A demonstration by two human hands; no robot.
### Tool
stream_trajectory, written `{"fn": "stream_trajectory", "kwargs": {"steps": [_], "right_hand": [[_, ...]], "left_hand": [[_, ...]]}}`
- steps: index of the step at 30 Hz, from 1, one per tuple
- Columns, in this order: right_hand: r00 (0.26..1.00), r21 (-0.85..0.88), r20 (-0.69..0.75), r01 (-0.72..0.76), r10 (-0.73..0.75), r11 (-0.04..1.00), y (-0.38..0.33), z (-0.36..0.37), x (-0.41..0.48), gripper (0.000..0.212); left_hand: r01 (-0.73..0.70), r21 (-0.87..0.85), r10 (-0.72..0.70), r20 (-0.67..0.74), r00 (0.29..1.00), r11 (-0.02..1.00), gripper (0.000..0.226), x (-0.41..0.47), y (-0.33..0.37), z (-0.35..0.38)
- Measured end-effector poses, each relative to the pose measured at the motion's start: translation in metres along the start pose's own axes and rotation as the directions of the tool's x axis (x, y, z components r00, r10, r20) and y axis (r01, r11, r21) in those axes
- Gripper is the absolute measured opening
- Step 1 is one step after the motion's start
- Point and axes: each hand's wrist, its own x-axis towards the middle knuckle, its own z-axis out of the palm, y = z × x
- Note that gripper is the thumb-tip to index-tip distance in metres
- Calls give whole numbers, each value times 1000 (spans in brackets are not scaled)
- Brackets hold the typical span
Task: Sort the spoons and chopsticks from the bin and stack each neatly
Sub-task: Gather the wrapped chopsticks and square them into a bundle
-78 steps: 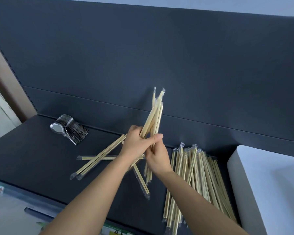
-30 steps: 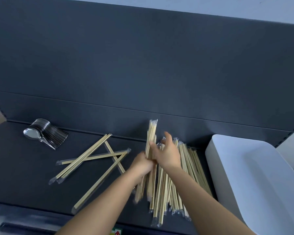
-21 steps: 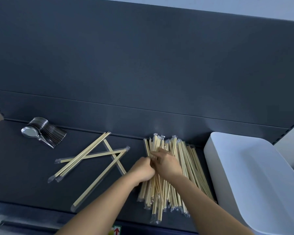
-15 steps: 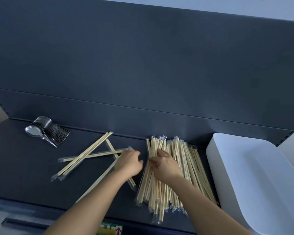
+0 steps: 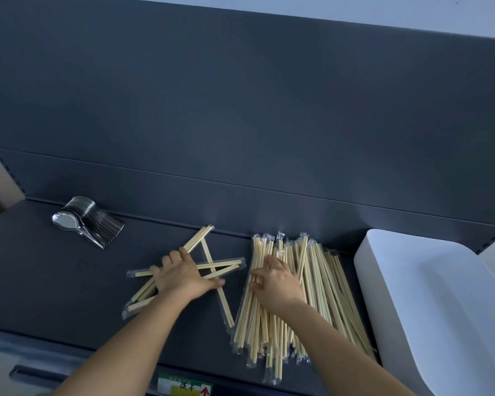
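Observation:
A big pile of wrapped wooden chopsticks (image 5: 320,287) lies on the dark shelf (image 5: 55,287), fanned out toward me. My right hand (image 5: 275,284) rests flat on the left part of that pile, fingers spread. To its left, a few loose wrapped chopsticks (image 5: 226,267) lie crossed over each other. My left hand (image 5: 183,275) lies on top of these crossed sticks with fingers stretched over them. A nested stack of metal spoons (image 5: 86,221) sits at the back left of the shelf.
A white bin (image 5: 429,304) stands at the right end of the shelf, close to the chopstick pile. A dark back panel (image 5: 240,124) rises behind everything. A label strip (image 5: 183,388) runs along the shelf's front edge.
Both hands set the held bundle of chopsticks down onto the big pile. My left hand then moved left onto the crossed loose chopsticks, while my right hand stayed on the pile.

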Motion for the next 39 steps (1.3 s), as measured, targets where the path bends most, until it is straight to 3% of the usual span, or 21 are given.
{"fn": "stream_trajectory", "kwargs": {"steps": [7,10,13,16,18,20,22,24,26,28,33,36,39], "right_hand": [[1000,-29,25,-5,5,1000,2,1,-1,44],[999,-42,30,-9,10,999,1,1,-1,44],[999,-49,34,-8,10,999,2,0,0,45],[1000,-18,-24,-2,2,1000,-3,-2,1,49],[989,132,-151,35,-14,991,-14,-11,4,57],[945,372,-327,148,-20,916,-32,-29,7,61],[871,541,-490,334,-33,772,-54,-53,7,60],[787,571,-613,499,-65,652,-74,-74,4,62],[726,516,-677,584,-120,626,-89,-88,-1,72],[690,427,-694,623,-204,655,-96,-92,-3,76],[640,157,-683,599,-352,785,-98,-73,8,35],[604,101,-699,614,-383,783,-102,-69,7,38],[648,119,-650,603,-398,789,-101,-72,5,40]], "left_hand": [[-141,-43,140,-23,990,989,51,-7,21,-2],[-165,-19,165,12,986,986,41,-9,23,2],[-191,-108,192,-4,981,976,33,-11,22,1],[-246,-267,216,-137,967,932,20,-11,24,-7],[-356,-398,258,-280,925,846,6,-13,26,-19],[-503,-518,304,-423,853,692,10,-21,31,-34],[-587,-649,301,-506,808,483,10,-32,35,-49],[-585,-738,280,-514,811,337,8,-41,38,-54],[-554,-793,270,-491,828,255,12,-45,39,-49],[-496,-842,262,-440,859,214,14,-50,37,-42],[-467,-856,207,-426,881,221,25,-55,33,-33],[-409,-881,201,-367,908,237,32,-50,30,-30],[-360,-902,249,-302,920,239,29,-49,27,-26]]}}
